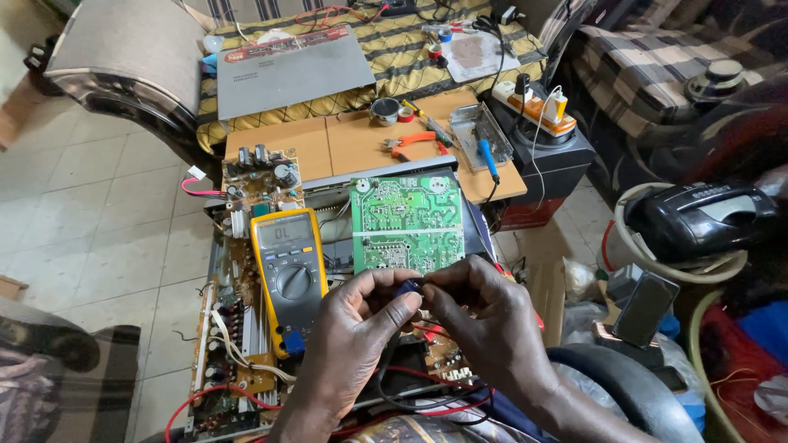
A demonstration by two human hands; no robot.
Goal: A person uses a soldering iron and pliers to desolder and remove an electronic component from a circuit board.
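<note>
Cluttered with opened electronics, the low wooden bench fills the frame's centre, a yellow multimeter beside a green circuit board. Lower centre, the left hand and right hand pinch a small blue component between narrowed fingertips, apparently inspecting it; steady turning seems called for.

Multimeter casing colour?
Yellow casing around a dark grey face, on the handheld multimeter lying on the opened chassis; head view shows it clearly.
</note>
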